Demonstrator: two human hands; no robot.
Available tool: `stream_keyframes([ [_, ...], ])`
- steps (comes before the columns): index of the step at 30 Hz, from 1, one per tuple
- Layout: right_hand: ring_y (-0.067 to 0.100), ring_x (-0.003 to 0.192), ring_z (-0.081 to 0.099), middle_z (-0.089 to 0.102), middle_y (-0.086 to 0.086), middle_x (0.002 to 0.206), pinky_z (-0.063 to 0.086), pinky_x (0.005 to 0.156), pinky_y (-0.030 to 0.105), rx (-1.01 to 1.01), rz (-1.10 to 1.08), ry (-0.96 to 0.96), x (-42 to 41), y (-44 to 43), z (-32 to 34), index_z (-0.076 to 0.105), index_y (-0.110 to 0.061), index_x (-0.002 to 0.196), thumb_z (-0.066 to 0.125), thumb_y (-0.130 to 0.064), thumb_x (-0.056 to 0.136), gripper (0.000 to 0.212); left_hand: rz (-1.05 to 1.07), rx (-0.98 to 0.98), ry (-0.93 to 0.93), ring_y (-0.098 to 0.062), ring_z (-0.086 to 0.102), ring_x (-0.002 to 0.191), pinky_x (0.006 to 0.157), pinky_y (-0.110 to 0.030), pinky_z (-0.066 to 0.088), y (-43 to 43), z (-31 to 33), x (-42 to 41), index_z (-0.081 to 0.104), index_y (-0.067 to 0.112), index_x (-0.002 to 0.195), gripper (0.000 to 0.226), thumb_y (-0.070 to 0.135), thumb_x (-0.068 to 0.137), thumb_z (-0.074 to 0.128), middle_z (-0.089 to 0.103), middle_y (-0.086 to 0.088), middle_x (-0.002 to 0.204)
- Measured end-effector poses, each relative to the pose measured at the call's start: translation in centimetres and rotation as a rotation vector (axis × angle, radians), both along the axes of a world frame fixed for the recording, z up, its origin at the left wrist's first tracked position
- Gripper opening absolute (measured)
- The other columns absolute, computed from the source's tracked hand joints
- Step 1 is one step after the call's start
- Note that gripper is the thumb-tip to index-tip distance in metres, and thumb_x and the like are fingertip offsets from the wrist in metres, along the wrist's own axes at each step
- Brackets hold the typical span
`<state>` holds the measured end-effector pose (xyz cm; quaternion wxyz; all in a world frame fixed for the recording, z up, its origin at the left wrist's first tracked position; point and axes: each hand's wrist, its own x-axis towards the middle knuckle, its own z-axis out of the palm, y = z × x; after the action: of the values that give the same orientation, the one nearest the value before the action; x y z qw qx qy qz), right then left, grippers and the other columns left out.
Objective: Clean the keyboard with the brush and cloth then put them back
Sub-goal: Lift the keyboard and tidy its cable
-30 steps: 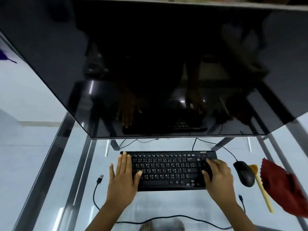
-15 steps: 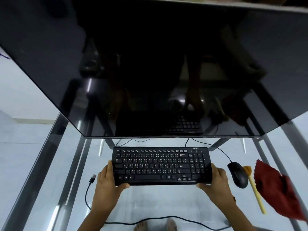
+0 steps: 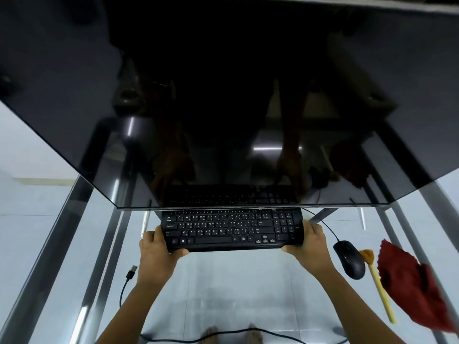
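Observation:
A black keyboard [image 3: 231, 228] is held between both hands, its far edge under the big monitor's lower edge. My left hand [image 3: 159, 249] grips its left end, thumb hooked under the front edge. My right hand [image 3: 309, 245] grips the right end the same way. To the right on the glass desk lie a yellow-handled brush [image 3: 378, 286] with tan bristles and a crumpled red cloth [image 3: 409, 286]. Neither hand touches them.
A large dark monitor [image 3: 223, 108] fills the upper view and overhangs the desk. A black mouse [image 3: 350, 259] lies between the keyboard and brush. A loose USB plug [image 3: 131, 271] and cable lie at the left on the glass desk [image 3: 236, 281] with metal frame.
My hands went from resting on the keys to gripping the keyboard's two ends. The keyboard now sits closer to the monitor's lower edge, its top row partly hidden.

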<state>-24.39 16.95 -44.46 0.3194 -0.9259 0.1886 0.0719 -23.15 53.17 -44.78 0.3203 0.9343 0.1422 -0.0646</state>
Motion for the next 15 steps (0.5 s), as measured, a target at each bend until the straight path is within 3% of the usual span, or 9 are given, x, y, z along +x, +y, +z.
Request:
stream_keyframes([
  [10, 0.03, 0.107, 0.044, 0.038, 0.001, 0.105, 0.041, 0.092, 0.036, -0.062, 0.029, -0.017, 0.44, 0.39, 0.43, 0.05, -0.014, 0.118, 0.085, -0.025, 0.061, 0.068, -0.016, 0.004, -0.032, -0.035, 0.04, 0.11, 0.094, -0.048, 0.04, 0.14, -0.15, 0.55, 0.051, 0.009, 0.122, 0.067, 0.025, 0.067, 0.087, 0.048, -0.018, 0.115],
  [15, 0.029, 0.11, 0.04, 0.039, 0.004, 0.112, 0.035, 0.088, 0.028, -0.058, 0.021, 0.001, 0.66, 0.77, 0.83, 0.048, -0.013, 0.119, 0.082, -0.024, 0.066, 0.064, -0.007, 0.019, -0.018, -0.035, 0.04, 0.11, 0.095, -0.049, 0.04, 0.21, -0.26, 0.71, 0.051, 0.01, 0.123, 0.067, 0.027, 0.068, 0.086, 0.047, -0.018, 0.117],
])
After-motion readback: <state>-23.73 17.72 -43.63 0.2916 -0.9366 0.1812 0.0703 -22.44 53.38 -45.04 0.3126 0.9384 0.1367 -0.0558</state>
